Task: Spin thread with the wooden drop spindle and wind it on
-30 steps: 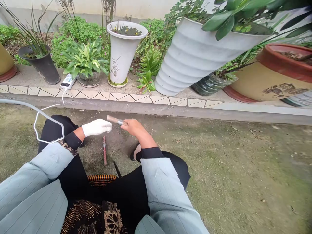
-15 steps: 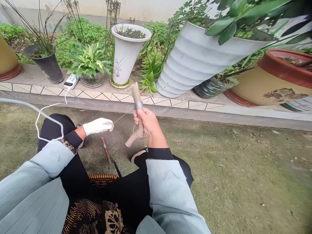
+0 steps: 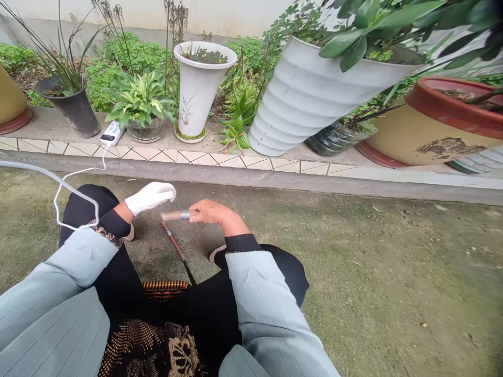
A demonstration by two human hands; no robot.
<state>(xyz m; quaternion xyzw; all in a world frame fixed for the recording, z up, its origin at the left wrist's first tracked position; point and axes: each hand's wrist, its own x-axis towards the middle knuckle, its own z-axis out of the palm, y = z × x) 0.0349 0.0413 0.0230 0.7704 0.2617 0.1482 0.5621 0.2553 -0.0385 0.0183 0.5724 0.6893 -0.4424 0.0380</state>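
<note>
The gloved left hand (image 3: 150,198) is closed, seemingly pinching a fine wire (image 3: 177,203) (the glove perhaps spares the skin), while the bare right hand (image 3: 214,212) wraps a banded wooden handle (image 3: 171,215), holding it level just beside the wire; a reddish rod (image 3: 173,242) lies below the hands, clear of both.

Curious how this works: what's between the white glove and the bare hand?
The head view shows a metal-banded wooden handle, gripped by the bare right hand, and a fine thread.

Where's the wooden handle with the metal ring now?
In the head view, the wooden handle sits in the bare right hand, beside the white-gloved left hand, above a reddish rod.
</note>
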